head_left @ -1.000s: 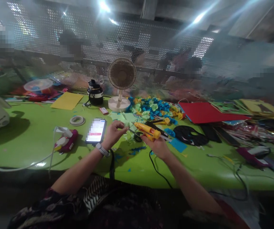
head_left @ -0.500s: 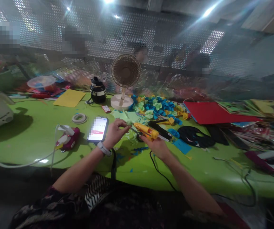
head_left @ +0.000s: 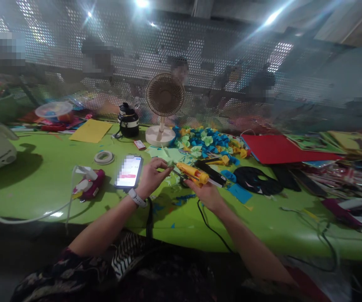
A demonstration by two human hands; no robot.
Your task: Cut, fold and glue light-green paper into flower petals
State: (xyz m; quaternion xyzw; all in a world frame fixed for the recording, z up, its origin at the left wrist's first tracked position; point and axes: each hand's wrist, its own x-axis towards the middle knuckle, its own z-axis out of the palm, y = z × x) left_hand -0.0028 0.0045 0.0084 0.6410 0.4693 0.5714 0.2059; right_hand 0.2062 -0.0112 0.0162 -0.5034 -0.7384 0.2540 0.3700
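My right hand (head_left: 206, 193) grips a yellow and orange glue gun (head_left: 193, 173), its nozzle pointing left. My left hand (head_left: 151, 175), with a white watch at the wrist, pinches a small pale green folded paper piece (head_left: 170, 161) right at the nozzle tip. Both hands hover over the green table (head_left: 42, 180), above several green paper scraps. A black cord (head_left: 210, 226) runs from the glue gun down off the table's front edge.
A lit phone (head_left: 128, 171) lies left of my left hand, beside a magenta device (head_left: 89, 186) and a tape roll (head_left: 104, 157). Behind stand a small fan (head_left: 163, 107), a black jar (head_left: 128, 121) and a pile of blue, yellow and green paper shapes (head_left: 207, 142). Red sheet (head_left: 278, 149) at right.
The hands have stayed together at the glue gun's tip; the left fingers brought the green paper piece up against the nozzle. The camera shifted slightly.
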